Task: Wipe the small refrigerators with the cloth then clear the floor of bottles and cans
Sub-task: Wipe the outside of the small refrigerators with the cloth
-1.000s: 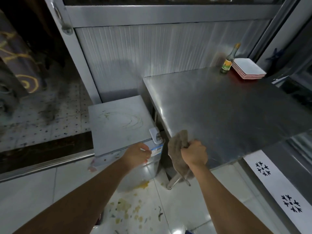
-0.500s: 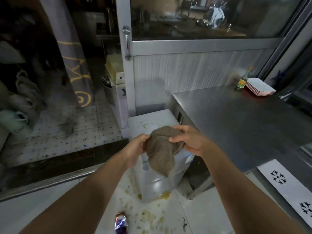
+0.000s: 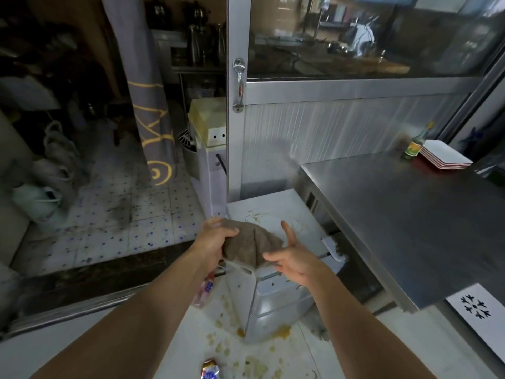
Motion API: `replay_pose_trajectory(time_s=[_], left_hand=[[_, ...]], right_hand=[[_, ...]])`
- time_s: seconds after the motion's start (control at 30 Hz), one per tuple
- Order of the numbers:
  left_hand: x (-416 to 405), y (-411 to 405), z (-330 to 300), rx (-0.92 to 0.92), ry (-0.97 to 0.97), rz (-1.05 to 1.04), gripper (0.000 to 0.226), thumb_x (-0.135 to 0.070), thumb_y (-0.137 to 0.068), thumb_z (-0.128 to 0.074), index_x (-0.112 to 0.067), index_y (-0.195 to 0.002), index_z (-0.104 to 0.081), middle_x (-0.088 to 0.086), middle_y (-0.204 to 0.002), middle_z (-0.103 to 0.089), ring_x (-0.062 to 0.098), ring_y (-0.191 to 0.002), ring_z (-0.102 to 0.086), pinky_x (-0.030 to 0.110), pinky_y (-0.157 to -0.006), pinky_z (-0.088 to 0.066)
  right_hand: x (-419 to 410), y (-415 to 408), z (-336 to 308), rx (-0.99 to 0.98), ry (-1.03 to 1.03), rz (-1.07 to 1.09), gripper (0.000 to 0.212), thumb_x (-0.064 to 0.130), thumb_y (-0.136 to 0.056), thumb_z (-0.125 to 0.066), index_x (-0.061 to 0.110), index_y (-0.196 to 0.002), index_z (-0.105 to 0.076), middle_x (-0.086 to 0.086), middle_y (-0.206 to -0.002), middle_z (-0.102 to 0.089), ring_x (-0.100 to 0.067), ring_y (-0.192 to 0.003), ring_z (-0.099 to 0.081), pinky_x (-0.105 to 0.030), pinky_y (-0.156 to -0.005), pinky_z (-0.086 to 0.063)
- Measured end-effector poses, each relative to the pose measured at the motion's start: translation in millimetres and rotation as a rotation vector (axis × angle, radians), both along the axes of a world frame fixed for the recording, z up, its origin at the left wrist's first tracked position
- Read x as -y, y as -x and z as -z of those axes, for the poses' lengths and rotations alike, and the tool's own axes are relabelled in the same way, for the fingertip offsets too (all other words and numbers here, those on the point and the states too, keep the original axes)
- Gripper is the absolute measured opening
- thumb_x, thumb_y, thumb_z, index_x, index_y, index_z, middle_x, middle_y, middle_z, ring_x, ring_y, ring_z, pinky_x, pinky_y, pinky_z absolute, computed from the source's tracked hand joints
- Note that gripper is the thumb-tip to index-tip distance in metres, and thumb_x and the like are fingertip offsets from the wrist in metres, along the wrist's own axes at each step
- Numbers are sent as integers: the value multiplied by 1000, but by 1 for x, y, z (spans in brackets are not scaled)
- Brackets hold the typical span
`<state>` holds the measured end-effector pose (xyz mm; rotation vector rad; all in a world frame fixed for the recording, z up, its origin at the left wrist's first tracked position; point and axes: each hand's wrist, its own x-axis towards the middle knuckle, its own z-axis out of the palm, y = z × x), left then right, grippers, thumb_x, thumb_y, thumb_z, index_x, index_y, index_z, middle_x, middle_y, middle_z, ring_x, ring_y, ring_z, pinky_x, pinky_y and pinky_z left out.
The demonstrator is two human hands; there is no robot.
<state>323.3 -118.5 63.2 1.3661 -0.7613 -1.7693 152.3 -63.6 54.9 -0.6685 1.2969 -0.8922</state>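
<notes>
Steel worktop, glazed partition and a dim back room.

A bare stainless worktop (image 3: 410, 214) fills the right side; at its far corner a dark green sauce bottle (image 3: 415, 147) with a yellow label stands upright just beside a stack of white square plates (image 3: 444, 158) with red edges. Behind runs a ribbed metal panel (image 3: 341, 127) under a glass window, and a chrome door handle (image 3: 238, 86) is fixed to the aluminium frame. Through the doorway, a grey curtain (image 3: 147, 105) with yellow swirls hangs over a speckled tile floor (image 3: 109, 209), near a stand mixer (image 3: 206, 149) under a yellowish cover. Yellow-brown stains spot the white floor (image 3: 246, 348).
</notes>
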Motion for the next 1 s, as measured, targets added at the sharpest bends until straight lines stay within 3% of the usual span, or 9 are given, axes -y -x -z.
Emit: replay_pose_trajectory(time_s=[0.1,0.27,0.43,0.5,0.6,0.7,0.8,0.9,1.0], left_hand=[[19,2,-2,176,83,110,74,19,-76,-58,-31,-129,-42,12,-124,-48,32,-107,-54,42,-88,-51],[43,13,8,697,232,455,57,14,-73,-64,-14,-122,-61,10,-123,-57,21,-103,-56,11,-71,-49],[69,29,31,1056,394,571,22,-10,-78,-67,-15,-99,-69,7,-107,-66,19,-96,-61,26,-88,-50],[85,34,37,1067,439,612,11,-17,-75,-70,-16,-84,-66,8,-107,-62,21,-97,-59,31,-89,-50],[109,37,39,1037,458,694,10,-18,-79,-68,-12,-85,-63,6,-97,-61,21,-95,-59,30,-80,-47],[142,32,54,969,453,706,17,-19,-82,-67,-11,-95,-59,5,-97,-62,21,-94,-59,28,-77,-45],[183,22,76,921,482,735,23,-19,-83,-67,-15,-103,-57,1,-100,-59,19,-96,-57,30,-80,-48],[232,11,99,872,504,812,18,-13,-83,-62,-19,-99,-56,0,-92,-59,20,-89,-59,35,-79,-53],[281,-2,125,835,512,888,26,-9,-79,-62,-12,-105,-57,6,-99,-63,26,-92,-61,45,-85,-53]], right_hand=[[26,12,14,-85,83,93,93,-29,-71,-54,30,-140,-34,-22,-133,-48,-31,-114,-56,-35,-86,-52],[54,38,20,-404,190,35,33,-16,-80,-57,10,-98,-67,-7,-103,-60,-16,-99,-57,-18,-81,-49],[66,52,32,-523,131,-246,41,4,-66,-81,9,-104,-68,-2,-98,-68,-17,-96,-64,-24,-86,-52],[75,52,38,-699,156,-269,31,9,-67,-82,8,-95,-69,4,-90,-63,-12,-89,-62,-13,-74,-46],[95,50,43,-760,183,-200,22,11,-71,-77,18,-70,-56,6,-106,-58,-9,-102,-56,-19,-82,-42],[118,38,47,-724,133,-121,32,3,-70,-65,18,-59,-39,-3,-66,-53,-13,-68,-53,-29,-62,-36],[146,21,56,-678,93,-87,21,-1,-76,-56,17,-74,-47,5,-62,-45,-12,-61,-43,-29,-59,-35],[175,1,76,-686,51,-67,35,-1,-84,-50,17,-113,-56,-1,-98,-61,-16,-92,-58,-25,-78,-48],[202,-20,90,-837,1,64,38,-2,-86,-47,15,-118,-60,-2,-102,-61,-20,-99,-58,-29,-84,-48]])
